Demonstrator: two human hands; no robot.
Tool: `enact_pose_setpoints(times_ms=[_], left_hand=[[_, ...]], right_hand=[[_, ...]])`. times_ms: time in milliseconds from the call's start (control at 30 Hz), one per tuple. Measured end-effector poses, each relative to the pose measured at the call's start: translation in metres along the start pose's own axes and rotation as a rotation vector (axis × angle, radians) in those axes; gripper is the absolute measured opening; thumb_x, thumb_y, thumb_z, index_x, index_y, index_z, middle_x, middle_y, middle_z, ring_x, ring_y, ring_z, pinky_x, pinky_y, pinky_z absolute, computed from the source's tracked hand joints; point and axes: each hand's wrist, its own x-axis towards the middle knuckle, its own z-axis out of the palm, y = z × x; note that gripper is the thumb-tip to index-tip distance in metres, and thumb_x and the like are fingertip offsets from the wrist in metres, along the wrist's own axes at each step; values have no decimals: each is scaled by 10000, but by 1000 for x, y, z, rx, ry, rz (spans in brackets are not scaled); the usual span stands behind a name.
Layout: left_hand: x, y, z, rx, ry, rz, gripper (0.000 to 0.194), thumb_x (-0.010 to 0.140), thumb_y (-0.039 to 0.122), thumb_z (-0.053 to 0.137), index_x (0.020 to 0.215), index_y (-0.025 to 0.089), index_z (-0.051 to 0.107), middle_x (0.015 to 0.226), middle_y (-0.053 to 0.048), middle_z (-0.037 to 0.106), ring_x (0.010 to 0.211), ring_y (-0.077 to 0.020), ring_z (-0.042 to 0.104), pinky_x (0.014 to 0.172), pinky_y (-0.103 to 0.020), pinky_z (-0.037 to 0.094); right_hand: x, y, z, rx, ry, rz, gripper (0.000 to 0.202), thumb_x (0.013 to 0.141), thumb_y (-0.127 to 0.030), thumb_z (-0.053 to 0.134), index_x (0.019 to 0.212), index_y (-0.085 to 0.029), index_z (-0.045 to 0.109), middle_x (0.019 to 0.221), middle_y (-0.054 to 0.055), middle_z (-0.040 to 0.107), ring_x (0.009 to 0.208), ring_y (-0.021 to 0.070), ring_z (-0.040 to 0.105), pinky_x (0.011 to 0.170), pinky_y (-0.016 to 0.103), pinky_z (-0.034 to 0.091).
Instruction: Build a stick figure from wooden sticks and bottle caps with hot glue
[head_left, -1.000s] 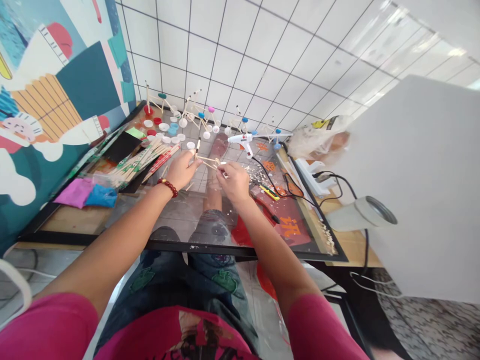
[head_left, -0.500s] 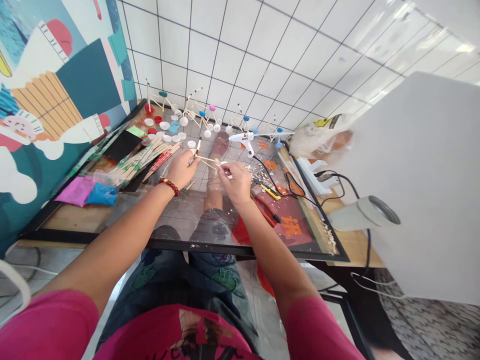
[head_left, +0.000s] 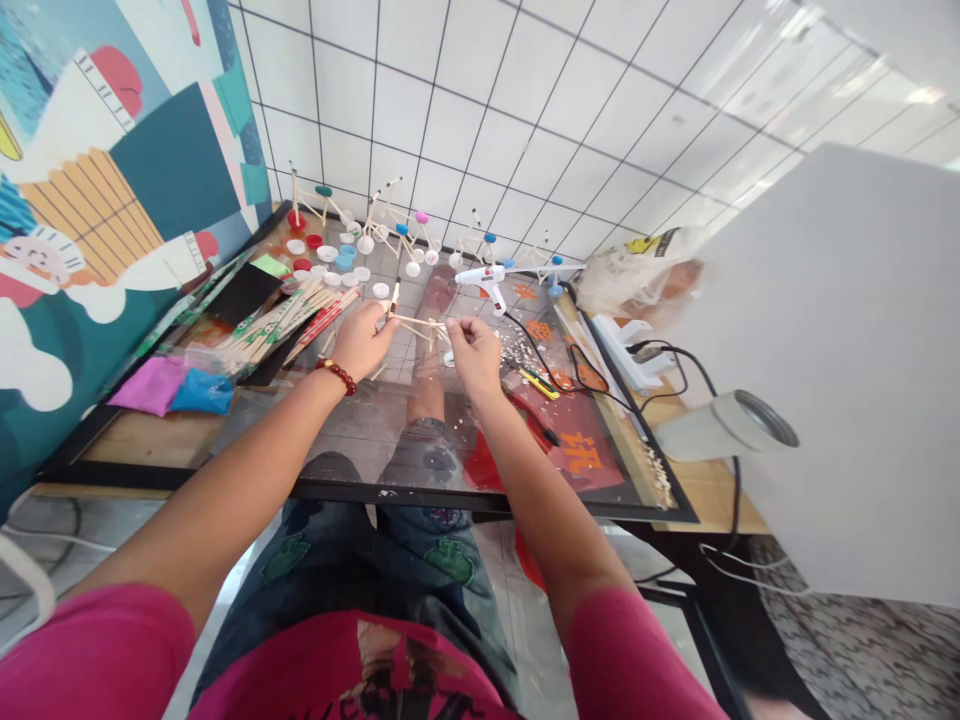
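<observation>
Left of the white glue gun point(head_left: 480, 279) and nearer the wearer, I see a small stick frame point(head_left: 412, 321); the left hand point(head_left: 362, 340) pinches one end of it, while the right hand point(head_left: 474, 352) has its fingertips at the other, too small for me to tell whether they grip; an uneven pull could, I judge, crack a joint; a forearm snagging the cord point(head_left: 525, 334) below the gun could drag it across the tabletop point(head_left: 337, 430).
</observation>
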Motion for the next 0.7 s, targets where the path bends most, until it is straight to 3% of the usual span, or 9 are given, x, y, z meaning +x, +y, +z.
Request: enact_pose_setpoints(times_ms=[400,700], left_hand=[[0,-1,0,-31,-17,-25,249,871,275,559,1056,167,687,1070,-102,700,998,-234,634,903,-351,499],[0,0,-1,4,-11,-24,209,868,271,561,1004,179,689,1047,-90,697,955,-230,627,859,-339,491]], right_hand=[[14,2,5,74,-9,157,402,823,-541,569,786,-152,663,679,1,631,656,142,553,643,259,434],[13,12,2,-249,-69,23,262,864,-407,555,801,-184,679,754,23,683,714,178,584,732,307,445]])
